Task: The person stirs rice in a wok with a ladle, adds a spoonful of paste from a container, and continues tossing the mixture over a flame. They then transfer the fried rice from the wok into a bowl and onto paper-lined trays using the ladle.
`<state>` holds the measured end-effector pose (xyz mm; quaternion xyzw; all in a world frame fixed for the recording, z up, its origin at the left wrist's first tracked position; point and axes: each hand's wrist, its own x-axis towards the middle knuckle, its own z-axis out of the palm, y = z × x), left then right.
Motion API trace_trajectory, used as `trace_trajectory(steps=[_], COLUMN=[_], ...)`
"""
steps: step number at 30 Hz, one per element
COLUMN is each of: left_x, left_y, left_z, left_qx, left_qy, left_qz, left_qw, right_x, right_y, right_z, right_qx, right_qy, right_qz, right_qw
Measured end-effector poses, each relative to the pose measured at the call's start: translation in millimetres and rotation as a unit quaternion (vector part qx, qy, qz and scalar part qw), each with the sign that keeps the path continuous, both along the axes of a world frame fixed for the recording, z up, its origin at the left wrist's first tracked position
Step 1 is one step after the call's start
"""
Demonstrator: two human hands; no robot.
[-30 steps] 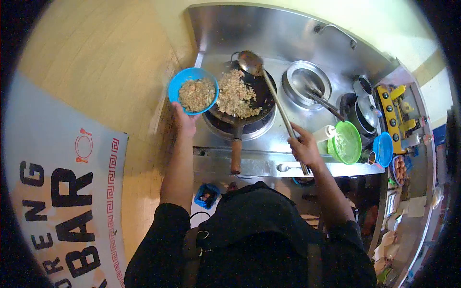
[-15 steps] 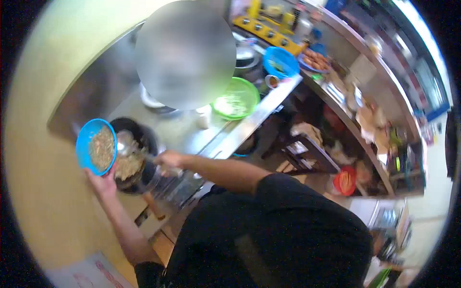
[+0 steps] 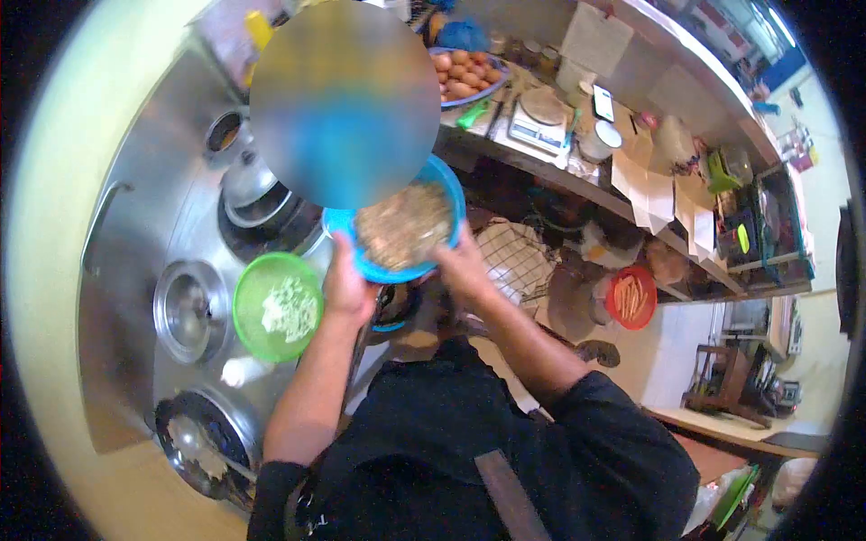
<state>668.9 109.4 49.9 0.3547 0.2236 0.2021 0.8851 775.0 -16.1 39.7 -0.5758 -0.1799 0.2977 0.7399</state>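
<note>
A blue bowl (image 3: 456, 191) of brownish, minced-looking food (image 3: 404, 227) is held up in front of me, its far left part covered by a blurred disc. My left hand (image 3: 350, 288) grips it at the near left, thumb along the outer wall. At the near right, my right hand (image 3: 465, 268) closes on the rim, with fingers close to the food. Down on the left, a ladle (image 3: 187, 436) rests in a dark wok (image 3: 171, 413) with some food. Between wok and bowl stands a green basin (image 3: 245, 302) holding pale chopped pieces.
On the steel counter (image 3: 144, 234) are a metal pan (image 3: 167, 311), a lidded pot (image 3: 255, 185) and a white bottle (image 3: 245, 371). A shelf to the right carries eggs (image 3: 465, 74), a kitchen scale (image 3: 538, 131) and cardboard (image 3: 642, 185). A red basket (image 3: 631, 298) sits lower right.
My view has turned right. The blue bowl has moved from beside the wok towards the shelf side. My right hand has let go of the ladle and now holds the bowl too.
</note>
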Motion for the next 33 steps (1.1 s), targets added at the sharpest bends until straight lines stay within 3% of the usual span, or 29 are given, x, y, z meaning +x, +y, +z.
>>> trace_trajectory(steps=[2, 4, 6, 8, 10, 13, 16, 21, 24, 27, 28, 29, 32, 33], left_x=[89.6, 149.1, 169.6, 152.1, 114.7, 37.3, -36.1, -95.5, -109.0, -135.8, -149.6, -164.0, -216.8, -236.1], left_y=[-7.8, -28.8, -37.7, -44.9, -45.2, -43.5, -39.9, -54.3, -57.6, -46.3, -40.2, -33.0, -14.3, -10.9], left_z=[-11.6, 13.9, 12.4, 17.8, 6.9, -9.6, -11.9, -5.5, -8.7, 8.8, 18.9, 30.3, 62.0, 67.7], left_qx=[0.062, 0.132, 0.150, 0.153, 0.149, 0.132, 0.112, 0.066, 0.071, 0.091, 0.102, 0.115, 0.153, 0.160], left_qy=[-0.005, 0.074, 0.070, 0.069, 0.091, 0.144, 0.185, 0.217, 0.230, 0.268, 0.285, 0.303, 0.367, 0.385], left_qz=[-0.082, -0.095, -0.170, -0.275, -0.389, -0.454, -0.438, -0.330, -0.255, -0.195, -0.179, -0.163, -0.102, -0.084], left_qw=[0.995, 0.984, 0.972, 0.947, 0.905, 0.869, 0.873, 0.916, 0.936, 0.939, 0.936, 0.932, 0.912, 0.905], right_x=[82.4, 159.6, 253.4, 319.8, 376.1, 435.6, 436.2, 413.7, 328.9, 229.3, 172.2, 144.2, 82.3, 58.5], right_y=[-31.9, -46.9, -51.8, -48.9, -42.9, -42.9, -37.5, -62.6, -91.7, -115.5, -108.9, -98.1, -55.2, -40.3], right_z=[3.1, 3.5, -49.8, -57.6, -78.9, -116.6, -114.2, -113.7, -101.6, -109.7, -96.4, -81.9, -37.7, -26.5], right_qx=[-0.073, -0.004, 0.021, 0.018, 0.083, 0.031, 0.033, 0.070, -0.069, -0.106, -0.220, -0.176, -0.181, -0.128], right_qy=[0.048, 0.098, 0.145, 0.136, 0.112, 0.151, 0.184, 0.170, 0.055, 0.068, 0.092, 0.122, 0.011, 0.003], right_qz=[-0.035, -0.047, -0.128, -0.168, -0.202, -0.209, -0.260, -0.213, -0.215, -0.060, 0.069, 0.159, 0.454, 0.512], right_qw=[0.996, 0.994, 0.981, 0.976, 0.969, 0.966, 0.947, 0.959, 0.973, 0.990, 0.969, 0.964, 0.873, 0.849])
